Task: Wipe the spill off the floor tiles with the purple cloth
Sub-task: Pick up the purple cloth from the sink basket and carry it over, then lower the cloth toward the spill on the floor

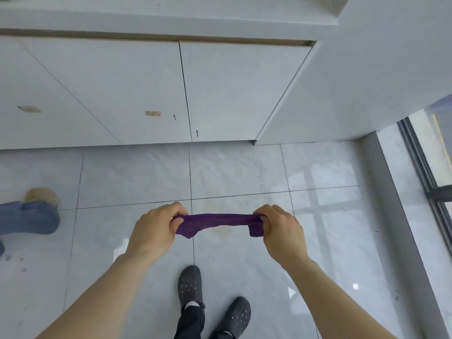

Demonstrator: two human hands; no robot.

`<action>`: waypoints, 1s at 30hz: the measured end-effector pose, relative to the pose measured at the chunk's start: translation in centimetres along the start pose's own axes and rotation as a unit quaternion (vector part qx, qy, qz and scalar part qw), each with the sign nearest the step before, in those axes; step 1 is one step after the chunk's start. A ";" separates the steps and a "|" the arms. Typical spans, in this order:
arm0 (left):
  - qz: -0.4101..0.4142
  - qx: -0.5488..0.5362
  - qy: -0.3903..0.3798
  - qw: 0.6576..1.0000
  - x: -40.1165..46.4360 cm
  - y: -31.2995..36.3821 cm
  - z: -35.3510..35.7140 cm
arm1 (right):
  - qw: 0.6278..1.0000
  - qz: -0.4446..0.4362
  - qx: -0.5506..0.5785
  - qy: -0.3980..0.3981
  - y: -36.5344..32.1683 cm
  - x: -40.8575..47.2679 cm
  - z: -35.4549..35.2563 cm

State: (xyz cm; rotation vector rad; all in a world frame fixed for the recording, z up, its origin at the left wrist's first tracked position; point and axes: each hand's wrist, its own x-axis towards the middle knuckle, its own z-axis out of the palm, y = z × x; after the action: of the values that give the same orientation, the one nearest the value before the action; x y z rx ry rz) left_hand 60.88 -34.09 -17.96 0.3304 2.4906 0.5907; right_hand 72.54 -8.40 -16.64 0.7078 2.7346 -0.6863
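The person stands over the floor tiles [244, 265] and holds the purple cloth [217, 222] stretched in the air between both hands. The left hand [154, 231] pinches the cloth's left end between thumb and curled fingers; the right hand [281, 231] grips the right end the same way, with a short flap hanging below the fingers. The cloth is bunched into a narrow band, clear of the floor.

The spill [220, 232] shows as a faint yellowish stain on the tile just beyond the grey clogs [189, 285], directly under the cloth and partly hidden by it. White cabinet doors [122, 94] stand on the far side, and a blue trouser leg [29, 217] of someone else sits at the far left.

This looks like the preparing step: the cloth is being spread or readied, and no wiping has begun. The next move likely calls for crouching, lowering the cloth flat onto the stain, and pressing while sweeping across it.
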 end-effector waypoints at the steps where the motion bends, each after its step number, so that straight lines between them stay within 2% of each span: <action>1: -0.005 0.002 -0.002 1.000 0.0 -0.4 1.2 | 1.000 0.002 0.002 -0.005 0.8 -0.1 1.1; 8: -0.027 0.002 -0.018 0.999 0.9 -3.7 10.8 | 1.000 0.003 0.021 -0.020 7.1 -0.5 9.0; 12: -0.031 0.000 -0.029 0.999 3.5 -7.4 17.9 | 1.000 0.007 0.014 -0.025 11.1 0.8 16.2; 19: -0.043 -0.006 -0.095 0.995 8.5 -15.5 29.8 | 0.997 0.025 -0.017 -0.072 17.2 3.3 29.3; 23: -0.033 -0.005 -0.121 0.992 12.3 -19.2 34.8 | 0.998 0.020 -0.014 -0.058 19.9 6.2 35.4; 25: -0.024 -0.008 -0.108 0.994 14.8 -20.6 36.8 | 0.999 0.016 -0.001 -0.036 21.0 8.4 38.0; 30: 0.002 -0.017 -0.021 1.000 22.1 -22.9 40.8 | 0.999 0.012 0.024 0.047 23.5 15.2 44.2</action>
State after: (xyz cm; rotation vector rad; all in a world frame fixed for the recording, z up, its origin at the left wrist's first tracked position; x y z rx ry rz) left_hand 63.60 -32.46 -69.59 0.3307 2.4367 0.6209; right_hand 76.13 -6.07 -68.81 0.8022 2.7969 -0.7325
